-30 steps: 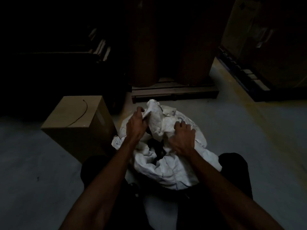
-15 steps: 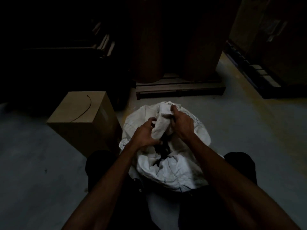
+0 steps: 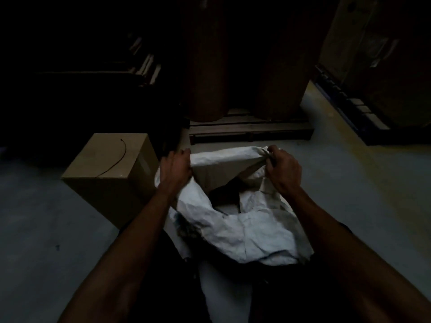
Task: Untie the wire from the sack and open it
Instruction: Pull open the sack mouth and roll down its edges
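A white woven sack (image 3: 235, 229) stands on the floor between my legs, its mouth spread wide with a dark hollow inside. My left hand (image 3: 175, 170) grips the far rim of the sack at its left end. My right hand (image 3: 281, 171) pinches the same rim at its right end, so the cloth is stretched flat between them. A thin dark wire (image 3: 117, 160) lies curved on top of the cardboard box, apart from the sack.
The brown cardboard box (image 3: 109, 183) stands close to the left of the sack. A wooden pallet (image 3: 249, 131) with two tall brown rolls sits just behind. A dark pallet (image 3: 354, 108) with big cartons is at the right. Grey concrete floor (image 3: 349, 194) lies around.
My hands were close together on the bunched neck of the sack; now they have drawn apart sideways, pulling the rim taut and the mouth open.
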A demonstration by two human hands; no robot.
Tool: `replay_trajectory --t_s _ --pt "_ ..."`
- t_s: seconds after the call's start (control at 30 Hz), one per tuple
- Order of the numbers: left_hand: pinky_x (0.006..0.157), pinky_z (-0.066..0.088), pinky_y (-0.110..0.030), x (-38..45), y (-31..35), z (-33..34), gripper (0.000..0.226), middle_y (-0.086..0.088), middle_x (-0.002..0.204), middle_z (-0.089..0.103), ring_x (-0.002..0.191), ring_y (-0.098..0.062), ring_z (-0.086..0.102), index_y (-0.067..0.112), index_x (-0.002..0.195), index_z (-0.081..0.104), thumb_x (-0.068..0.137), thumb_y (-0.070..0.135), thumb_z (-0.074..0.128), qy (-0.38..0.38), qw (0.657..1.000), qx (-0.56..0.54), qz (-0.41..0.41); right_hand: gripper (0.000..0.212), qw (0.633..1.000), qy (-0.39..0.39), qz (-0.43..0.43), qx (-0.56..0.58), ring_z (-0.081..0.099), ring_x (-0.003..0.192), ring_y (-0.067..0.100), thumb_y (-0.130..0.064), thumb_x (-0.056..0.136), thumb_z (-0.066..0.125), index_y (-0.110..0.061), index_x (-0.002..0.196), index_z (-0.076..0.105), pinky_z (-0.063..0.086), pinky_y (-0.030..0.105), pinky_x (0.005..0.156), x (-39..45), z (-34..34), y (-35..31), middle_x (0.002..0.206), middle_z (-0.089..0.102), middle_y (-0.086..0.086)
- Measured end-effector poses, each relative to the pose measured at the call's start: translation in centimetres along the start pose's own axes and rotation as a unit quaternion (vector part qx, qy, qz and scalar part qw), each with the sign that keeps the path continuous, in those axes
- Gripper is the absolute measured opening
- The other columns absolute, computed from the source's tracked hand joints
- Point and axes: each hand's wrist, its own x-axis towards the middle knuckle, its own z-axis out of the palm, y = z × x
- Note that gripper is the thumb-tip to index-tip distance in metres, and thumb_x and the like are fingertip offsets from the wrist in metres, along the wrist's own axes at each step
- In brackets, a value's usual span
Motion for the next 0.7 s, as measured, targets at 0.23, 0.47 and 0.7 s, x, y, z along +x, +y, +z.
replay_trajectory --t_s 0.23,0.47,0.7 --pt "0.097 0.042 -0.052 5.0 -0.1 -3.9 0.045 -0.014 0.119 0.063 0.115 -0.04 0.053 0.019 0.117 0.058 0.074 0.022 0.07 0.028 0.995 -0.042 -0.09 0.028 0.999 0.027 0.003 0.03 0.063 0.098 0.033 -0.019 0.09 0.056 -0.022 0.117 0.059 0.049 0.037 0.075 1.8 0.0 -1.8 0.108 0.067 0.009" --pt "0.097 0.042 -0.048 1.5 2.6 -1.3 0.054 -0.014 0.123 0.062 0.118 -0.039 0.055 0.022 0.126 0.056 0.075 0.033 0.07 -0.119 0.989 -0.083 -0.029 0.028 0.998 -0.022 0.031 0.044 0.061 0.103 0.035 -0.02 0.094 0.057 -0.014 0.12 0.062 0.05 0.042 0.084 -1.7 3.3 -1.2 0.111 0.065 0.016" --pt "0.106 0.033 -0.05 -1.0 5.3 2.4 0.082 -0.002 0.14 0.05 0.129 -0.028 0.045 0.033 0.144 0.041 0.073 0.073 0.043 -0.103 0.97 -0.209 0.071 0.019 0.998 -0.024 0.023 0.058 0.057 0.083 0.028 -0.031 0.095 0.053 -0.021 0.11 0.061 0.047 0.036 0.071 -2.8 3.9 -2.7 0.101 0.049 0.009"
